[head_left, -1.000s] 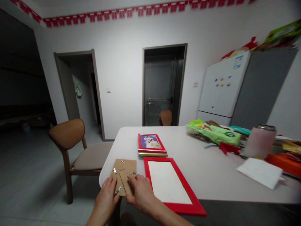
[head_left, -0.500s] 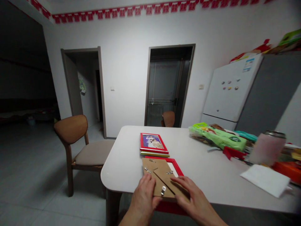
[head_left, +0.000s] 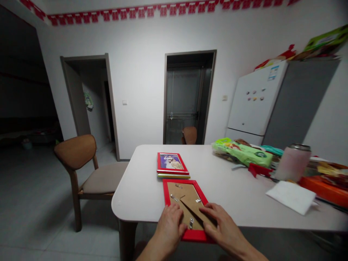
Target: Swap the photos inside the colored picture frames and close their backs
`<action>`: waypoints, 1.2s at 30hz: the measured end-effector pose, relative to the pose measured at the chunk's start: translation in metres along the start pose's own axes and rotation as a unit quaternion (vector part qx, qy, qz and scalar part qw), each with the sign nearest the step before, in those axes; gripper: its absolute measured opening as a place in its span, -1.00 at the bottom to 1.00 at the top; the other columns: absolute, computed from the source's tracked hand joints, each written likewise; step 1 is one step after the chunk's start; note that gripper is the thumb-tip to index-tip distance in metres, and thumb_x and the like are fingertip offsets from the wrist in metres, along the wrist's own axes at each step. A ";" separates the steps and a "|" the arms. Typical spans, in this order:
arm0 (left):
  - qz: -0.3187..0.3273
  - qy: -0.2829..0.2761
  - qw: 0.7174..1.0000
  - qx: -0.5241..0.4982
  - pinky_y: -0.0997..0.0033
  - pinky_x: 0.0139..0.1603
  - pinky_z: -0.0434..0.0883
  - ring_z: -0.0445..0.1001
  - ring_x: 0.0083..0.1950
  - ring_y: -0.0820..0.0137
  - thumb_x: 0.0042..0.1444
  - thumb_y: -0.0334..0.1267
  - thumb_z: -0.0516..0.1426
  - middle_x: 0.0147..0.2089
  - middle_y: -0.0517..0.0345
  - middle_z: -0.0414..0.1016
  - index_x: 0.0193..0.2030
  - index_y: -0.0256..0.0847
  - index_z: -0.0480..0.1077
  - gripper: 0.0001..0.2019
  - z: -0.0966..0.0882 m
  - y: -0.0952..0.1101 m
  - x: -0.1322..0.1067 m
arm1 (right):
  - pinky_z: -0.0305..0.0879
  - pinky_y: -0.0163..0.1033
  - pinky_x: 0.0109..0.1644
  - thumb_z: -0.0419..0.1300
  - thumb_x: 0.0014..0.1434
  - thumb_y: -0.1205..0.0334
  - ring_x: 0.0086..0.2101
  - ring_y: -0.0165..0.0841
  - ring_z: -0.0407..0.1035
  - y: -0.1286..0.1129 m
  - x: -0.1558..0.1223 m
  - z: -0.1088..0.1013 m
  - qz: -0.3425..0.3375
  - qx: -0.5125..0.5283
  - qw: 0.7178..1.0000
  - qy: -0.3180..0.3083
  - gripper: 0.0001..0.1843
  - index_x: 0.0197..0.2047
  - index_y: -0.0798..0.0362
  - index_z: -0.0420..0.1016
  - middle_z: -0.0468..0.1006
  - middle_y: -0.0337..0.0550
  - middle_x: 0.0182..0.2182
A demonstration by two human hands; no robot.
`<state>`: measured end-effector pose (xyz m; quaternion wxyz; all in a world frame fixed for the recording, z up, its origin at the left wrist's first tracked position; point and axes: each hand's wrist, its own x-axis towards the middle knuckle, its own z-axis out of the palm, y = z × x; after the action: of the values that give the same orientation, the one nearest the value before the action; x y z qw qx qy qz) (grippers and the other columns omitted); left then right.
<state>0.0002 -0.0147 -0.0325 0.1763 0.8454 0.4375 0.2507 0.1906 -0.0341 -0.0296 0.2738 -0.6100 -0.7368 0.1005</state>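
Note:
A red picture frame (head_left: 199, 185) lies face down near the table's front edge. Within its border sits a brown backing board (head_left: 173, 187) with several metal clips and a slanted stand flap (head_left: 193, 206) raised slightly at one side. My left hand (head_left: 171, 223) grips the board's near left edge, its fingers curled and the thumb close to the lowest clip. On the opposite side, my right hand (head_left: 224, 226) holds the near right part of the board by the flap, fingers on top. The undersides of both hands' grips are hidden.
Just beyond lies a stack of frames, a red one with a photo (head_left: 172, 162) on top. To the right are a green packet (head_left: 243, 152), a pinkish jar (head_left: 293, 163), a white paper (head_left: 292, 196) and an orange box (head_left: 326, 190). A chair (head_left: 78, 156) stands left of the table.
The backing board has come down into the red frame, held by both hands; before, it was raised and covered much of the frame. The camera view has shifted slightly to the right.

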 end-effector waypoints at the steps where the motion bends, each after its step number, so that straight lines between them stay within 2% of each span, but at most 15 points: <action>1: 0.003 -0.004 1.000 0.000 0.29 0.07 0.14 0.23 0.02 0.27 -0.08 -0.37 0.09 -0.03 0.04 0.33 -0.21 -0.23 0.33 -0.78 0.000 0.000 0.000 | 0.10 -0.14 0.02 0.02 -0.16 0.23 -0.11 -0.23 0.22 0.000 0.000 0.000 -0.002 -0.003 1.000 0.005 -0.57 -0.17 0.09 0.42 0.36 -0.02 -0.17; 6: 0.028 -0.029 0.999 -0.007 0.27 0.10 0.07 0.25 0.00 0.31 -0.08 -0.21 0.13 -0.02 0.13 0.33 -0.13 -0.16 0.28 -0.68 -0.004 0.002 -0.005 | 0.11 -0.16 0.02 0.02 -0.17 0.23 -0.12 -0.23 0.22 0.001 0.001 0.000 0.003 -0.019 1.000 0.010 -0.56 -0.17 0.14 0.43 0.36 0.00 -0.17; 11: 0.000 -0.056 0.998 -0.004 0.15 0.18 -0.09 0.07 0.15 0.20 -0.28 0.05 0.21 0.15 -0.02 0.13 0.05 -0.21 0.15 -0.27 -0.001 -0.005 -0.012 | 0.13 -0.18 -0.02 0.02 -0.14 0.21 -0.15 -0.24 0.24 0.000 0.000 0.000 -0.006 -0.033 0.999 -0.001 -0.56 -0.16 0.16 0.44 0.38 0.02 -0.20; 13: -0.011 -0.063 0.998 0.004 0.11 0.18 -0.12 -0.01 0.19 0.17 -0.32 0.09 0.21 0.19 -0.05 0.04 0.08 -0.23 0.11 -0.20 0.000 -0.008 -0.013 | 0.13 -0.19 -0.02 0.03 -0.14 0.20 -0.16 -0.24 0.24 0.001 0.000 0.001 -0.008 -0.039 0.999 0.001 -0.57 -0.17 0.15 0.44 0.38 0.01 -0.21; 17: -0.006 -0.062 0.998 0.030 0.12 0.17 -0.07 0.04 0.17 0.19 -0.30 0.02 0.23 0.16 -0.02 0.11 0.01 -0.22 0.20 -0.31 -0.004 -0.010 -0.012 | 0.11 -0.17 -0.04 0.03 -0.10 0.18 -0.14 -0.24 0.22 0.005 0.002 0.008 -0.026 -0.047 0.998 0.015 -0.59 -0.16 0.10 0.44 0.38 -0.01 -0.18; 21: 0.004 -0.060 0.998 0.037 0.19 0.15 0.00 0.12 0.13 0.23 -0.26 -0.07 0.23 0.12 0.00 0.18 -0.08 -0.21 0.26 -0.44 -0.010 -0.009 -0.013 | 0.11 -0.19 -0.06 -0.05 0.01 0.12 -0.15 -0.27 0.21 0.011 0.012 0.010 -0.035 -0.057 0.998 0.005 -0.62 -0.18 0.05 0.44 0.38 -0.05 -0.18; 28: 0.001 -0.044 0.999 0.014 0.19 0.14 0.04 0.16 0.09 0.22 -0.26 -0.10 0.23 0.08 0.00 0.23 -0.05 -0.21 0.25 -0.43 -0.012 -0.008 -0.015 | 0.12 -0.17 -0.13 -0.11 0.06 0.19 -0.21 -0.27 0.20 0.016 0.044 0.011 -0.022 -0.140 0.990 -0.005 -0.63 -0.13 0.03 0.40 0.33 -0.02 -0.18; 36: -0.022 -0.042 0.999 0.013 0.25 0.12 0.07 0.17 0.08 0.21 -0.27 -0.11 0.24 0.07 -0.01 0.24 -0.01 -0.24 0.23 -0.38 -0.012 -0.005 -0.015 | 0.08 -0.26 -0.06 -0.13 0.06 0.26 -0.14 -0.32 0.18 0.017 0.046 0.014 -0.046 -0.086 0.995 -0.028 -0.65 -0.28 0.12 0.45 0.29 -0.04 -0.18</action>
<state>-0.0177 -0.0234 -0.0292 0.1892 0.8475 0.4513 0.2057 0.1927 0.0167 -0.0367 0.2039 -0.5939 -0.7771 0.0415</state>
